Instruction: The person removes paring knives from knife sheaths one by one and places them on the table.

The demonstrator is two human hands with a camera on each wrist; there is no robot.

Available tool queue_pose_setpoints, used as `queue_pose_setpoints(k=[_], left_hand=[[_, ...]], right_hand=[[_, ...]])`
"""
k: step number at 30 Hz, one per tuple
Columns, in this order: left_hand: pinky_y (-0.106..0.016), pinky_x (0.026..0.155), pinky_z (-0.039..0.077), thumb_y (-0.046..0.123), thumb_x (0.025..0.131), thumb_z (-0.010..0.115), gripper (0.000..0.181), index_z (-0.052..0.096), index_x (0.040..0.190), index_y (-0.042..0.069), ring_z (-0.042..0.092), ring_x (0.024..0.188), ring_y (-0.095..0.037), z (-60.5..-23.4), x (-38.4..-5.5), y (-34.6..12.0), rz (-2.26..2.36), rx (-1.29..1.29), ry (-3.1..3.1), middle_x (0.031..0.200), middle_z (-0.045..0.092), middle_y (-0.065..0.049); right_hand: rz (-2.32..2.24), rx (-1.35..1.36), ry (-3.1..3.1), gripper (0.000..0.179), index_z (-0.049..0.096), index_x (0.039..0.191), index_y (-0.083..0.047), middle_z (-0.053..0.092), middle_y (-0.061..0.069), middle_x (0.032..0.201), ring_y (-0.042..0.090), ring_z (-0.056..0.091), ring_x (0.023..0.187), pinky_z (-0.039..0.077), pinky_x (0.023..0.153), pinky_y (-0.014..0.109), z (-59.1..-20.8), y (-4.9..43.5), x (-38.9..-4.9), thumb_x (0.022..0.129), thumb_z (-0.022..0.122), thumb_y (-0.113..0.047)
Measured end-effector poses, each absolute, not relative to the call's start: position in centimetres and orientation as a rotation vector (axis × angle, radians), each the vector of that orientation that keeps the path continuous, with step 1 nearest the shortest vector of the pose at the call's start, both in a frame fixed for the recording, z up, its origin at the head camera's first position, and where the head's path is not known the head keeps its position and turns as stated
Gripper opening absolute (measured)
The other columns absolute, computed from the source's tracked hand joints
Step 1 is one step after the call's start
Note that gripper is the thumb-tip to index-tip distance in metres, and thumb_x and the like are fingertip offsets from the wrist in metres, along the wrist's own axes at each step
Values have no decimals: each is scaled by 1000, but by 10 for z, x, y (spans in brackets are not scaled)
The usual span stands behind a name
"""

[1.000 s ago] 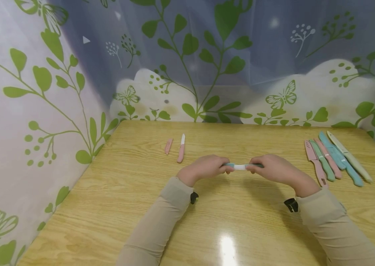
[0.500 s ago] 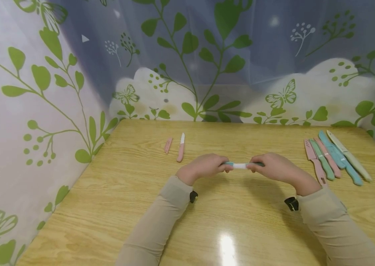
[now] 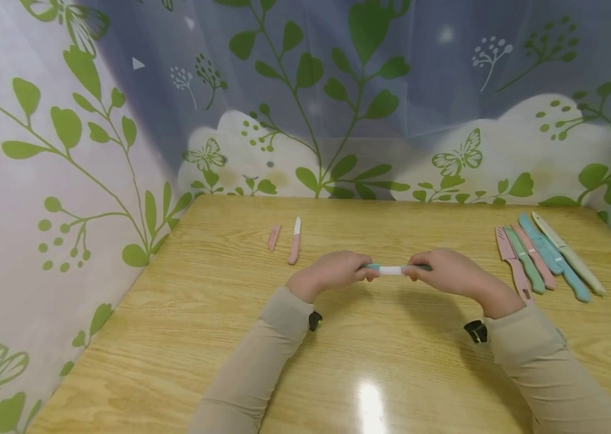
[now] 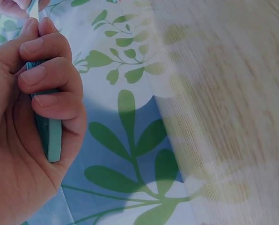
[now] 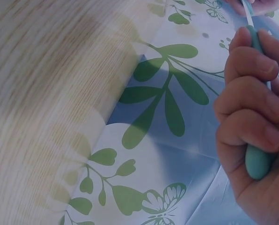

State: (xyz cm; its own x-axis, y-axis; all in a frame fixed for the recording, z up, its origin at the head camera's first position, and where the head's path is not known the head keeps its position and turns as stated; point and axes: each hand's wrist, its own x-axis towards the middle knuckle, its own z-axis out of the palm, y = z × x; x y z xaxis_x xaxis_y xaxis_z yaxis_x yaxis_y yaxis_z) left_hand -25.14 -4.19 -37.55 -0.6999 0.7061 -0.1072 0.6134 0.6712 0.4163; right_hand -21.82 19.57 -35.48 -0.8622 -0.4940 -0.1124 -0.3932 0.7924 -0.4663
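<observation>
Both hands hold a small teal knife level above the middle of the table in the head view. My right hand (image 3: 449, 274) grips its teal handle (image 5: 258, 161), whose rounded end shows below the curled fingers in the right wrist view. My left hand (image 3: 335, 270) grips the teal sheath (image 4: 49, 136), its flat end against the palm in the left wrist view. A stretch of white blade (image 3: 391, 270) is bare between the two hands; fingers hide much of the handle and sheath. Left of the hands lie a pink paring knife (image 3: 295, 242) with a white blade and a pink sheath (image 3: 274, 238).
On the right of the wooden table (image 3: 175, 337) several knives lie side by side, among them a pink cleaver (image 3: 510, 259), a green knife (image 3: 526, 260), a blue knife (image 3: 557, 259) and a cream knife (image 3: 571, 256). A leaf-patterned cloth (image 3: 284, 72) hangs behind the table.
</observation>
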Motion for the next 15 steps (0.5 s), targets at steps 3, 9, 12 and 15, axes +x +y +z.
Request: queue_pose_setpoints(k=[3,9,12,15], left_hand=[[-20,57,30,38,102,46,28,60,94,15,34,60,-8,-376,-252,-42,526,1063,2625,78,53,5],[-20,58,30,37,102,46,29,60,94,14,34,60,-8,-376,-252,-42,529,1068,2625,79,53,4],[-20,58,29,37,102,46,28,60,94,14,33,60,-8,-375,-252,-42,524,1070,2629,79,53,4],[-20,58,30,36,102,46,28,61,94,14,34,60,-9,-375,-251,-42,520,1070,2630,79,53,4]], right_hand=[[-637,-686,2755,32,67,96,-8,57,4,75,14,36,55,34,55,30,-354,197,-218,101,51,-35],[-629,-687,2754,31,67,95,-9,56,5,74,14,36,55,33,55,30,-354,198,-218,101,51,-35],[-628,-692,2753,32,66,94,-9,56,4,73,14,36,54,33,55,30,-354,198,-218,101,50,-35],[-619,-691,2757,32,66,93,-10,54,3,71,14,36,54,34,54,30,-353,198,-218,101,50,-36]])
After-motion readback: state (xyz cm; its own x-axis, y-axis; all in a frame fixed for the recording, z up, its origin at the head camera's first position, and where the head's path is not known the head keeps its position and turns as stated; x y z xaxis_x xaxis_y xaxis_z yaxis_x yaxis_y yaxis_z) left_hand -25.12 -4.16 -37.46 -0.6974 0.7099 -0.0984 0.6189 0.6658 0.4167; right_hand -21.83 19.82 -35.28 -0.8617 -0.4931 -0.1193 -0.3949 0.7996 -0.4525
